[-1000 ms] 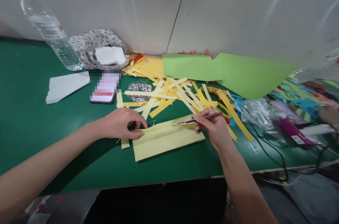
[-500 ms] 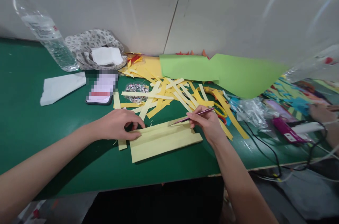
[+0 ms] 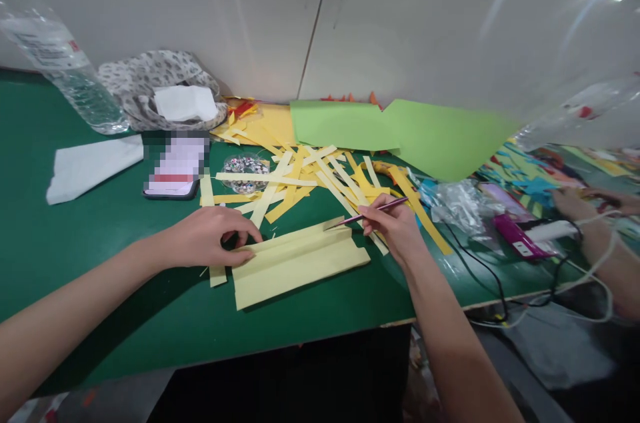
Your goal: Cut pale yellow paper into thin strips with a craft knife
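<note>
A folded pale-yellow paper (image 3: pixel 300 271) lies on the green table near its front edge, with a crease running along its length. My left hand (image 3: pixel 213 236) is at its left end, thumb on the near side and curled fingers at the far edge, closed on the paper. Between the thumb and fingers of my right hand (image 3: pixel 395 226) is a slim purple pointed stick (image 3: pixel 377 208), perhaps a pen or fine brush. Its tip is over the paper's upper strip toward the right; I cannot tell whether it touches. Loose yellow paper strips (image 3: pixel 295 193) lie just beyond.
A phone (image 3: pixel 177 166), a white tissue (image 3: pixel 95 166) and a water bottle (image 3: pixel 70 70) are at left. A round clear dish (image 3: pixel 245 166) holds small beads. Green paper (image 3: pixel 440 136) leans against the back wall. At right are cables, a purple device (image 3: pixel 520 236) and another person's hand (image 3: pixel 575 206).
The stick's tip has moved rightward along the paper with my right hand. My left hand stays at the paper's left end. The whole view has shifted slightly right.
</note>
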A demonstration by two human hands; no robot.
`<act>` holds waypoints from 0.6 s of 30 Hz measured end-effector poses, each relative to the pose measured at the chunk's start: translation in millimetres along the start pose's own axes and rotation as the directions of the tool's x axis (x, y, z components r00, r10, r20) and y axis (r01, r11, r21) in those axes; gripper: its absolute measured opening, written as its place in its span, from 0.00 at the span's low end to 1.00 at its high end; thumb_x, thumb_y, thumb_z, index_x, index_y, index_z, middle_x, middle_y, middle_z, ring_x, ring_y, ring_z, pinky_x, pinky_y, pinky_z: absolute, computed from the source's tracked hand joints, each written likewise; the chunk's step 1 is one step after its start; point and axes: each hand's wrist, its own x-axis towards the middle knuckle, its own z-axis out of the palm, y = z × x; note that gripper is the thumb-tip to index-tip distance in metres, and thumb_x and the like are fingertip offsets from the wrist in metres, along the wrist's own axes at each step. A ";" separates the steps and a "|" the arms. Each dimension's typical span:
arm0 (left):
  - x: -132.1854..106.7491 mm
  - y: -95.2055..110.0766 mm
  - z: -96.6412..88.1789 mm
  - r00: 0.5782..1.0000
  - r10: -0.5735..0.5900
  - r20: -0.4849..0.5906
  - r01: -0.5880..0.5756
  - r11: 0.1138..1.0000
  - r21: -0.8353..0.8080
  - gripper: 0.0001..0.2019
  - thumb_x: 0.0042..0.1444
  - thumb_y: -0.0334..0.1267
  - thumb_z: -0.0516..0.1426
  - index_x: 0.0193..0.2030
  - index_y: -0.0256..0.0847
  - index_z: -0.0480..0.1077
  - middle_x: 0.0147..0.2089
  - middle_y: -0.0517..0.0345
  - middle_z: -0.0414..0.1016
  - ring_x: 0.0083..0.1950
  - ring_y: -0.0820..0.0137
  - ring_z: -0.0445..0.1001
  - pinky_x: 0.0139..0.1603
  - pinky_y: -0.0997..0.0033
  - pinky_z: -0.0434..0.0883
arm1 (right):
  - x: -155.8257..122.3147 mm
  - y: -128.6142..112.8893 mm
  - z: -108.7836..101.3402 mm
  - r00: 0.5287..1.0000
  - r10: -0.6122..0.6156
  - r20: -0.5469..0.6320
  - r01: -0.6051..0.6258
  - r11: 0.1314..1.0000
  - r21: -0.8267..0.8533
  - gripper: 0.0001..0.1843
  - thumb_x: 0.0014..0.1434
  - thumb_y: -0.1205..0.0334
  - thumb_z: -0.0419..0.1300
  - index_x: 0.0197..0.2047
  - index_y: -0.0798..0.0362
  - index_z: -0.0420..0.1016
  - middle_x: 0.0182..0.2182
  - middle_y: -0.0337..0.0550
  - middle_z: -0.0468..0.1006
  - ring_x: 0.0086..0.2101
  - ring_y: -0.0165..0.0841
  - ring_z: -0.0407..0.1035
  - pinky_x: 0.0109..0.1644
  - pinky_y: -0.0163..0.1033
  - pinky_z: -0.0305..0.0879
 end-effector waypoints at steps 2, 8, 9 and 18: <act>-0.2 -1.4 0.7 1.000 0.008 -0.001 -0.008 1.000 -0.001 0.12 0.54 0.43 0.57 0.43 0.46 0.76 0.30 0.63 0.74 0.31 0.75 0.71 0.31 0.77 0.63 | -0.1 -1.7 -2.6 1.000 0.003 -0.025 -0.003 1.000 0.001 0.20 0.37 0.57 0.75 0.21 0.54 0.67 0.14 0.33 0.72 0.14 0.24 0.65 0.18 0.29 0.65; -0.6 -0.9 -0.6 1.000 0.009 0.003 -0.009 1.000 -0.003 0.11 0.54 0.43 0.57 0.43 0.46 0.76 0.30 0.63 0.74 0.31 0.74 0.71 0.30 0.77 0.62 | 3.3 -1.9 -22.7 0.993 -0.039 -0.115 0.036 0.999 -0.032 0.19 0.38 0.59 0.74 0.21 0.53 0.67 0.14 0.32 0.71 0.15 0.25 0.65 0.19 0.29 0.66; -0.6 -0.5 -0.9 1.000 0.011 0.002 -0.011 1.000 -0.001 0.11 0.54 0.43 0.57 0.43 0.46 0.76 0.29 0.63 0.74 0.30 0.74 0.71 0.30 0.77 0.62 | 4.2 -1.8 -27.9 0.990 -0.046 -0.131 0.040 0.998 -0.048 0.18 0.38 0.58 0.75 0.21 0.53 0.67 0.14 0.33 0.72 0.15 0.25 0.65 0.19 0.30 0.66; -0.6 -3.8 2.0 0.999 0.036 -0.024 -0.036 0.999 0.009 0.12 0.53 0.44 0.57 0.43 0.46 0.76 0.30 0.63 0.75 0.29 0.75 0.70 0.30 0.77 0.61 | -11.2 -13.7 -24.2 0.942 -0.191 -0.274 0.191 0.981 -0.027 0.17 0.39 0.59 0.74 0.20 0.52 0.68 0.13 0.33 0.71 0.14 0.25 0.63 0.17 0.31 0.62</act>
